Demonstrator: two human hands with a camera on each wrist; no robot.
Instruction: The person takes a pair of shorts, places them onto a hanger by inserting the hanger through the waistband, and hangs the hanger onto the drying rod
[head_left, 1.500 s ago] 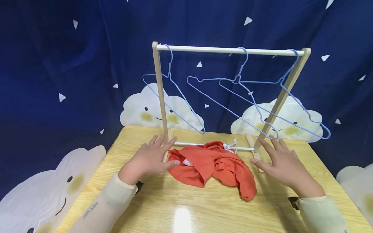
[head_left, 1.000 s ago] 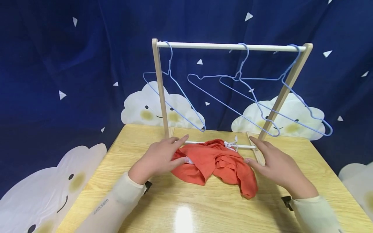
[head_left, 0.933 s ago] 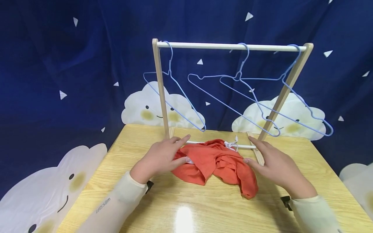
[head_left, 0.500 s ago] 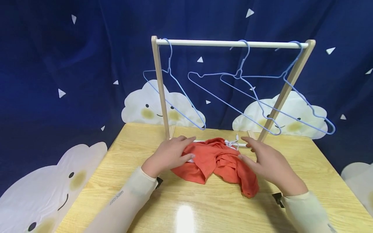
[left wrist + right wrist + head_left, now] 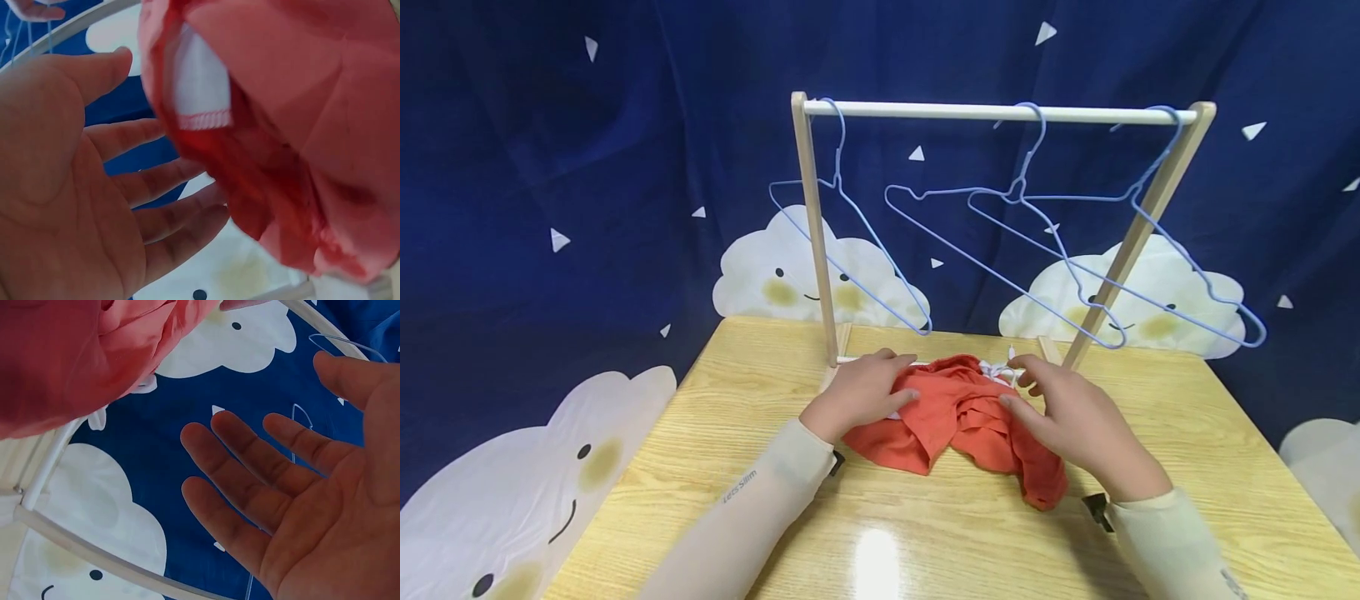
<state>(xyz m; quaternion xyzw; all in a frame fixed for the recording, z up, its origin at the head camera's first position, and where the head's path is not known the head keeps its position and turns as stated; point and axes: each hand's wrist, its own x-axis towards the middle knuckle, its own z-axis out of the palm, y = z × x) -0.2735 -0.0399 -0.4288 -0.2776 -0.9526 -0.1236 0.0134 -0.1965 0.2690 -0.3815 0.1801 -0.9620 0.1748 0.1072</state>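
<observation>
Crumpled red drawstring pants (image 5: 936, 408) lie on the table below the rack, a white cord (image 5: 997, 371) at their far edge. My left hand (image 5: 865, 387) is at their left side, fingers spread and relaxed. In the left wrist view its fingertips (image 5: 209, 215) reach the fabric's edge, beside a white label (image 5: 203, 84); whether they press on it I cannot tell. At the right side my right hand (image 5: 1078, 417) hovers with thumb and fingers apart. The right wrist view shows a gap between its fingers (image 5: 225, 525) and the cloth.
A wooden rack (image 5: 817, 225) with a white top rail (image 5: 925, 109) stands behind the pants. Three blue hangers hang on it: a left hanger (image 5: 880, 242), a middle hanger (image 5: 955, 247) and a right hanger (image 5: 1195, 267). The wooden table (image 5: 970, 542) extends towards me.
Both hands have moved inward towards the pants, the left rightward and the right leftward. The pants and hangers have stayed in place; the view has tilted slightly.
</observation>
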